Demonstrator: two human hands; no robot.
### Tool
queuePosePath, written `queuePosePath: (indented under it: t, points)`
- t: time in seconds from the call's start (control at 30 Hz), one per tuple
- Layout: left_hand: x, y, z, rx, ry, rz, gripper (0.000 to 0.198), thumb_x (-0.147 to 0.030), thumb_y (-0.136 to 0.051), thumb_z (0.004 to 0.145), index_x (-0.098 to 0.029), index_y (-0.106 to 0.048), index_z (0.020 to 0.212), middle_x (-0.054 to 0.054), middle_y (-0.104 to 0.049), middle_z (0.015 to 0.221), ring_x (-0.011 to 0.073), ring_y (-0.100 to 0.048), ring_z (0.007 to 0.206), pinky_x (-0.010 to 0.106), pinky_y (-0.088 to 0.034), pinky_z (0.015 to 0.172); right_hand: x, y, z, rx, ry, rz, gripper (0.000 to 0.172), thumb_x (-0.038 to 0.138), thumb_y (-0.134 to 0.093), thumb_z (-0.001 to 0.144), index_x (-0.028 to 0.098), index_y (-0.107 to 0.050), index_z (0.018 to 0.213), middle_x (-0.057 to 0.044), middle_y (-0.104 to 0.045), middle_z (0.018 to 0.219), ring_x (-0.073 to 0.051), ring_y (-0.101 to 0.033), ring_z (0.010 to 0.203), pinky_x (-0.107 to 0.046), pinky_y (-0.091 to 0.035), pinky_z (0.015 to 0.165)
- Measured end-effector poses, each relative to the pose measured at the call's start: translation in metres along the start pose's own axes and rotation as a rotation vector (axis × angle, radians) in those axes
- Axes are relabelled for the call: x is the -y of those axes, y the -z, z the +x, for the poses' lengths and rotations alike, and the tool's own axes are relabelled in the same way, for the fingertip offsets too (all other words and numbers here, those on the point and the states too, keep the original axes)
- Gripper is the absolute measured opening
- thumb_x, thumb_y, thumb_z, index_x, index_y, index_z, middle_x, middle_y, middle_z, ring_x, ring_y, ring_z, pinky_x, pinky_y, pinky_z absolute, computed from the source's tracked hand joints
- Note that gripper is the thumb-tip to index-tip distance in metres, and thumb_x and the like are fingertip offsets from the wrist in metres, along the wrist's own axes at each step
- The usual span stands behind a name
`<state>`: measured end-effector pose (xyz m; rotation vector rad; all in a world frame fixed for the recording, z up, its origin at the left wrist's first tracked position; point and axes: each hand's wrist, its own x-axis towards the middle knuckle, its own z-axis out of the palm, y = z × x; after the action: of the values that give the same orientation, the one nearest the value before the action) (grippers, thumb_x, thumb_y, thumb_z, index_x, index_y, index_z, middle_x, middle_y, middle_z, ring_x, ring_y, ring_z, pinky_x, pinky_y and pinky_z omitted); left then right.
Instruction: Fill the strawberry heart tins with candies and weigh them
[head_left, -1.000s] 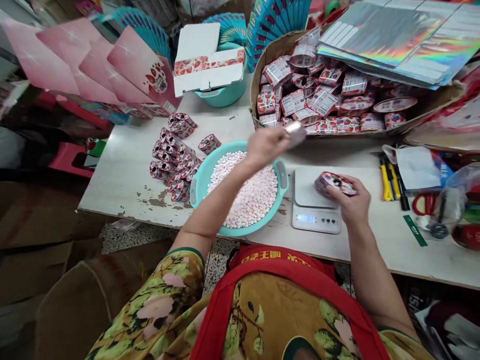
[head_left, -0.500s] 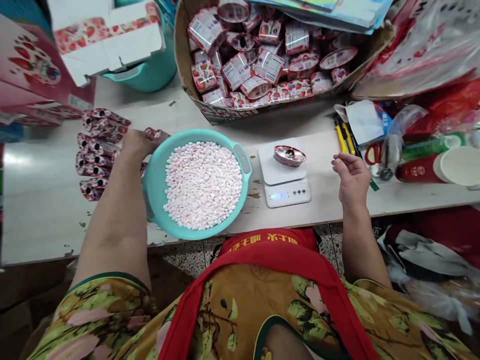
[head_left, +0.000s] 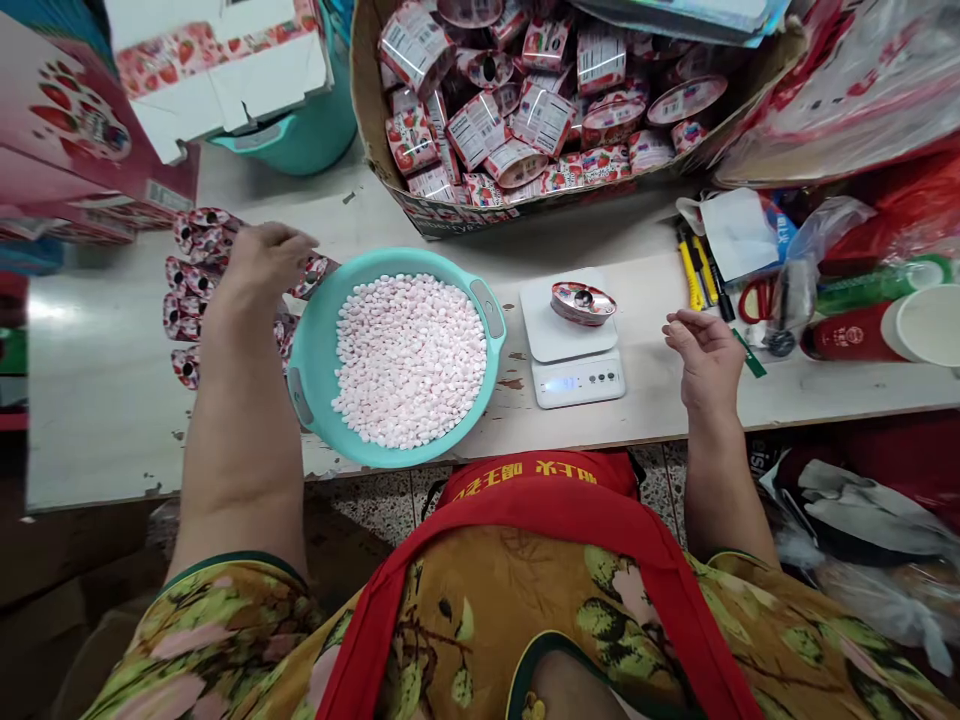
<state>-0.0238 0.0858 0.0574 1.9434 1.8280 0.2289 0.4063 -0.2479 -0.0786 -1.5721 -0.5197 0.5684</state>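
Note:
My left hand [head_left: 271, 252] is over the rows of small strawberry-print containers [head_left: 196, 275] at the left. Its fingers stretch to the right, above a container [head_left: 313, 276] beside the bowl; my wrist and forearm hide several others. A turquoise bowl [head_left: 298, 345] with grey-padded handles holds many small pale pink candies [head_left: 412, 365]. To its right, a white kitchen scale [head_left: 544, 335] with a lit display carries one oval strawberry container [head_left: 583, 303], its round opening upward. My right hand [head_left: 705, 358] hovers right of the scale, fingers curled to the thumb; anything between them is too small to make out.
A cardboard box [head_left: 450, 222] full of similar containers stands at the back. Box cutters [head_left: 691, 270], red scissors [head_left: 754, 300] and a red paper cup [head_left: 847, 335] lie at the right. Another turquoise tub [head_left: 315, 130] and a pink strawberry carton [head_left: 82, 140] stand back left.
My left hand has lifted and shifted away from the bowl's edge, so the container beside the bowl shows more. My right hand stays nearly where it was. The view has shifted slightly.

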Motion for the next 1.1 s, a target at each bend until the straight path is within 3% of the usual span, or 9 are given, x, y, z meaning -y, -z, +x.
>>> queuePosePath:
  t: [0.1,0.2,0.3,0.4,0.5,0.6,0.77,0.9,1.1]
  points:
    - [-0.044,-0.016,-0.017,0.075,-0.108,-0.26,0.011,-0.018,-0.056,0.094,-0.011,-0.063,0.098,-0.006,-0.043,0.062,0.0057,-0.037,0.057,0.022,-0.028,0.058,0.002,-0.008,-0.003,0.049,0.029,-0.047,0.044,0.047,-0.084,0.073,0.021,-0.069,0.106,-0.007,-0.074,0.105,-0.021,-0.071,0.098,-0.043,-0.059,0.095]
    - [-0.073,-0.037,-0.039,0.238,-0.252,-0.174,0.015,-0.021,-0.056,0.093,-0.011,-0.067,0.095,-0.002,-0.05,0.065,0.0095,-0.041,0.06,0.025,-0.031,0.06,0.004,-0.029,-0.004,0.138,0.151,-0.293,0.062,0.05,-0.086,0.069,0.025,-0.066,0.121,-0.009,-0.069,0.125,-0.027,-0.065,0.112,-0.047,-0.057,0.095]
    - [-0.07,-0.051,-0.063,0.374,-0.436,0.08,0.02,-0.034,-0.063,0.088,-0.016,-0.073,0.089,0.005,-0.069,0.081,0.0206,-0.06,0.078,0.033,-0.045,0.075,0.002,-0.06,0.003,0.198,0.329,-0.56,0.072,0.051,-0.091,0.063,0.025,-0.066,0.125,-0.012,-0.062,0.138,-0.034,-0.055,0.128,-0.054,-0.049,0.107]
    - [-0.052,-0.061,-0.089,0.268,-0.546,0.07,0.027,-0.043,-0.069,0.085,-0.019,-0.076,0.096,0.011,-0.075,0.112,0.0316,-0.065,0.11,0.043,-0.045,0.101,0.005,-0.085,0.016,0.249,0.345,-0.571,0.053,0.049,-0.089,0.067,0.022,-0.068,0.107,-0.013,-0.066,0.126,-0.033,-0.055,0.121,-0.053,-0.048,0.107]
    - [-0.046,-0.069,-0.113,0.105,-0.396,-0.365,0.037,-0.051,-0.071,0.086,-0.019,-0.074,0.105,0.013,-0.074,0.117,0.0296,-0.066,0.113,0.042,-0.048,0.101,0.031,-0.104,0.025,0.314,0.237,-0.332,0.047,0.05,-0.087,0.07,0.02,-0.064,0.097,-0.004,-0.069,0.094,-0.022,-0.06,0.092,-0.039,-0.055,0.085]
    - [-0.062,-0.078,-0.123,0.056,-0.159,-0.991,0.05,-0.062,-0.069,0.089,-0.019,-0.071,0.113,0.012,-0.073,0.113,0.0256,-0.069,0.107,0.036,-0.053,0.092,0.083,-0.135,0.022,0.469,0.24,-0.122,0.047,0.053,-0.087,0.07,0.02,-0.063,0.093,0.001,-0.065,0.08,-0.014,-0.058,0.072,-0.029,-0.052,0.069]
    - [-0.08,-0.092,-0.126,0.178,0.132,-1.737,0.056,-0.064,-0.053,0.098,-0.016,-0.067,0.123,0.013,-0.075,0.114,0.0269,-0.072,0.109,0.038,-0.057,0.091,0.154,-0.212,-0.011,1.065,0.044,-0.28,0.049,0.056,-0.09,0.065,0.016,-0.065,0.076,-0.001,-0.063,0.065,-0.014,-0.06,0.056,-0.025,-0.048,0.051]
    - [-0.068,-0.106,-0.135,0.151,0.368,-1.898,0.055,-0.059,-0.055,0.099,-0.018,-0.064,0.134,0.012,-0.077,0.106,0.028,-0.074,0.099,0.043,-0.059,0.087,0.158,-0.25,-0.023,1.185,-0.111,-0.394,0.052,0.06,-0.09,0.066,0.015,-0.064,0.074,-0.004,-0.064,0.058,-0.015,-0.06,0.047,-0.025,-0.045,0.042]
    - [-0.063,-0.112,-0.136,0.105,0.629,-1.995,0.034,-0.044,-0.059,0.1,-0.015,-0.069,0.115,0.008,-0.074,0.086,0.0215,-0.072,0.077,0.039,-0.057,0.084,0.138,-0.242,-0.025,1.136,-0.209,-0.351,0.053,0.056,-0.094,0.06,0.015,-0.067,0.08,-0.003,-0.065,0.059,-0.015,-0.061,0.049,-0.025,-0.048,0.042]
